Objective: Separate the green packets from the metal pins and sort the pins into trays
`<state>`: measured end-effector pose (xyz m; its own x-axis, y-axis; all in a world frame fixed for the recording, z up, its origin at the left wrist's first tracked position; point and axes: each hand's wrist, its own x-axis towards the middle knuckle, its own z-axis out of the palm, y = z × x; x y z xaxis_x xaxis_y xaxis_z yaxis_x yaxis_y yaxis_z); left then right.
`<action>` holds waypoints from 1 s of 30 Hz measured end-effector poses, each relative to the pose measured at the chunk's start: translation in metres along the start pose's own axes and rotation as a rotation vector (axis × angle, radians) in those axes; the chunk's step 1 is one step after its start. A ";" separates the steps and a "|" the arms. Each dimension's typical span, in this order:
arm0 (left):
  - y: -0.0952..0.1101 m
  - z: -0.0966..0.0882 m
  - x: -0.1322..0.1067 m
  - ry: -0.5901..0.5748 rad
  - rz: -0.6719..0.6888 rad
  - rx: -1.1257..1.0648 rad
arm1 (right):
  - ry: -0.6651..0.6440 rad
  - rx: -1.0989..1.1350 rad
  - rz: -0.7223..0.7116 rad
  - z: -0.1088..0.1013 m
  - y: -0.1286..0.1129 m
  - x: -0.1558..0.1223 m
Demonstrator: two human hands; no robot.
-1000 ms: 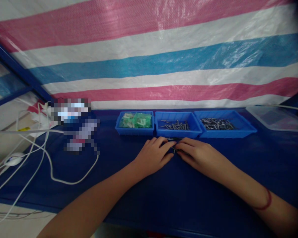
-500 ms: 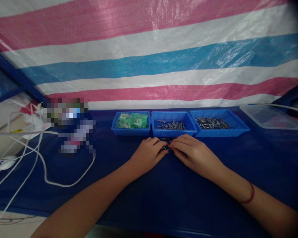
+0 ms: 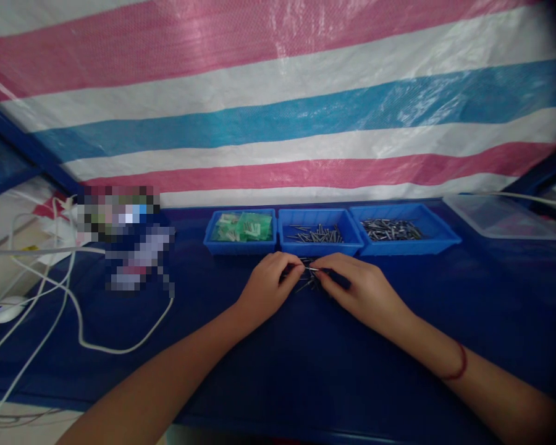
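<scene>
A heap of pins (image 3: 307,283) is seen on the tabletop (image 3: 306,371), between the hands and before the middle bin (image 3: 319,248). One pin (image 3: 312,269) is pinched by the curled left hand (image 3: 269,287) and right hand (image 3: 362,292).

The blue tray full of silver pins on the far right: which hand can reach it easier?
Probably the right hand: it lies nearer the right tray, while the left hand sits farther off, below the middle tray.
</scene>
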<state>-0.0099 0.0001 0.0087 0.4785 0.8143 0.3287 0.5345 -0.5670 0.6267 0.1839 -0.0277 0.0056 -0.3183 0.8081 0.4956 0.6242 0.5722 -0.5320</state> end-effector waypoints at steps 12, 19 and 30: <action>0.012 0.005 -0.005 0.129 -0.182 -0.371 | -0.002 0.035 -0.016 -0.002 -0.013 0.003; 0.010 0.006 -0.006 0.116 -0.208 -0.423 | -0.076 0.039 -0.027 -0.003 -0.018 0.003; 0.011 0.006 -0.005 0.110 -0.127 -0.377 | 0.089 0.054 0.022 -0.005 -0.011 0.003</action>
<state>-0.0021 -0.0108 0.0099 0.3371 0.8949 0.2923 0.2822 -0.3923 0.8755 0.1804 -0.0322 0.0163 -0.2388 0.8066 0.5407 0.5907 0.5626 -0.5784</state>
